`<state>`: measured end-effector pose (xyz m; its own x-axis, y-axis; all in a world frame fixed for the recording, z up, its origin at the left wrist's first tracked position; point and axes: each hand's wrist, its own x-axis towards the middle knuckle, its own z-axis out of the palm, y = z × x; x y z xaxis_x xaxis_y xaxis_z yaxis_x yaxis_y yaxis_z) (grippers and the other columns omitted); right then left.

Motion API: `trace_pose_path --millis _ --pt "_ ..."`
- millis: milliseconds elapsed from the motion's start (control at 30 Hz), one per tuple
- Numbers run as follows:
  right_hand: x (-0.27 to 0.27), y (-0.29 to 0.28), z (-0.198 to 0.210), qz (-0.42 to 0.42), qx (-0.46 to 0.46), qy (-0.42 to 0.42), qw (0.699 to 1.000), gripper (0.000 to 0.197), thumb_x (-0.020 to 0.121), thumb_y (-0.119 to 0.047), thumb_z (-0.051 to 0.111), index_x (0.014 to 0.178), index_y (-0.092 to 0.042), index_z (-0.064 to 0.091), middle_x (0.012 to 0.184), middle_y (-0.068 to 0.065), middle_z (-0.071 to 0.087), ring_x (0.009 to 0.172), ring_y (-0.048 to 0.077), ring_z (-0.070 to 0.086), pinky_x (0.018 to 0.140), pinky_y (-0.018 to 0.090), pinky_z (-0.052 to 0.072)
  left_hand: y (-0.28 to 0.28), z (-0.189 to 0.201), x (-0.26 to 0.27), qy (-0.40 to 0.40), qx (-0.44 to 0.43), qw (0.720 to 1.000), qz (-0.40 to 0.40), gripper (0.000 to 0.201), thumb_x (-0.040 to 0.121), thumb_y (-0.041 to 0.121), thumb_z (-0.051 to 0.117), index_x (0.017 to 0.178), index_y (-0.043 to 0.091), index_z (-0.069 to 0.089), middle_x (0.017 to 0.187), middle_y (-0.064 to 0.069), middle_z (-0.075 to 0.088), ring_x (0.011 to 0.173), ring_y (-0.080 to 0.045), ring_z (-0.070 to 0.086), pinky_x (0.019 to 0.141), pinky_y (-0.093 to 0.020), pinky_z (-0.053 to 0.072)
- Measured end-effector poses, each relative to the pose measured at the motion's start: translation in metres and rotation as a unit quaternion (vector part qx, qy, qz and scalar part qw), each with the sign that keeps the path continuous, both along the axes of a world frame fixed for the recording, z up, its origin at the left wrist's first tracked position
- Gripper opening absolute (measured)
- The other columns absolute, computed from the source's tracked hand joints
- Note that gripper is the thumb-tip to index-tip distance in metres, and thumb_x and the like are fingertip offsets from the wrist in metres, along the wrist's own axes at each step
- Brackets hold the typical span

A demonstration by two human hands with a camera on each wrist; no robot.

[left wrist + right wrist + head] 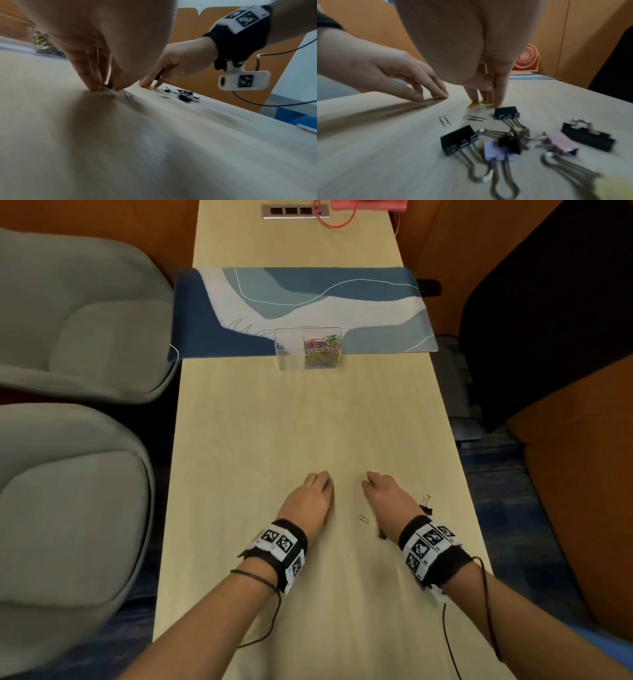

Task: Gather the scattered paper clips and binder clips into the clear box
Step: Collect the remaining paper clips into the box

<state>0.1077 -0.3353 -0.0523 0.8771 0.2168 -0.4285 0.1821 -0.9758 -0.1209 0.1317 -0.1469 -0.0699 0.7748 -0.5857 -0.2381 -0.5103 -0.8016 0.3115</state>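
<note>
The clear box (289,350) stands at the desk mat's near edge, with several coloured paper clips (322,350) in its right half. My left hand (105,88) pinches a green paper clip (104,85) against the table. Close to its right, my right hand (485,103) pinches a yellow paper clip (487,102), and an orange paper clip (473,105) lies at its fingertips. Two silver paper clips (444,120) (474,118) lie just behind the right hand. Under my right wrist lie several binder clips: black (507,112), black (458,139), purple (494,151), pink (559,142).
The blue patterned desk mat (308,299) crosses the long wooden table (308,422). Grey chairs (75,320) stand along the left edge and orange panels on the right. An orange fan (526,59) and a power strip (296,211) sit at the far end.
</note>
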Motion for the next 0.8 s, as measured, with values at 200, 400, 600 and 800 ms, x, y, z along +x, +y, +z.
trace_pose_path --millis 200,400,600,800 --pt "-0.027 -0.008 0.01 0.03 0.004 -0.005 1.0 0.05 0.08 0.007 0.056 0.128 -0.004 0.049 0.13 0.011 0.04 0.107 0.024 0.046 0.087 0.027 0.046 -0.006 -0.011 -0.064 0.008 -0.101 0.987 0.123 0.046 0.094 0.012 0.049 0.138 0.001 0.044 0.139 -0.015 0.042 0.127 -0.028 0.04 0.108 -0.033 0.04" --pt "-0.041 -0.018 -0.009 -0.01 0.042 -0.031 0.999 0.043 0.073 0.007 0.064 0.114 -0.006 0.062 0.112 0.012 0.048 0.093 0.028 0.054 0.079 0.034 0.053 -0.031 -0.009 -0.077 0.038 -0.148 0.97 0.187 0.059 0.089 -0.004 0.049 0.146 0.004 0.037 0.138 -0.018 0.045 0.125 -0.031 0.045 0.107 -0.032 0.041" --pt "-0.032 -0.019 0.001 -0.019 0.067 -0.046 0.996 0.018 0.085 -0.004 0.06 0.099 -0.005 0.072 0.099 0.015 0.057 0.081 0.032 0.058 0.073 0.039 0.054 -0.055 -0.001 -0.086 0.044 -0.192 0.953 0.228 0.053 0.094 0.026 0.056 0.143 0.009 0.043 0.129 -0.01 0.043 0.117 -0.024 0.043 0.103 -0.028 0.039" --pt "-0.023 -0.017 0.0 0.009 0.011 -0.009 1.0 0.019 0.09 -0.003 0.055 0.093 -0.005 0.073 0.096 0.01 0.059 0.081 0.027 0.062 0.072 0.029 0.051 -0.059 -0.012 -0.074 0.069 -0.196 0.943 0.261 0.014 0.092 0.024 0.06 0.097 0.013 0.053 0.101 -0.006 0.051 0.081 -0.019 0.056 0.083 -0.034 0.051"
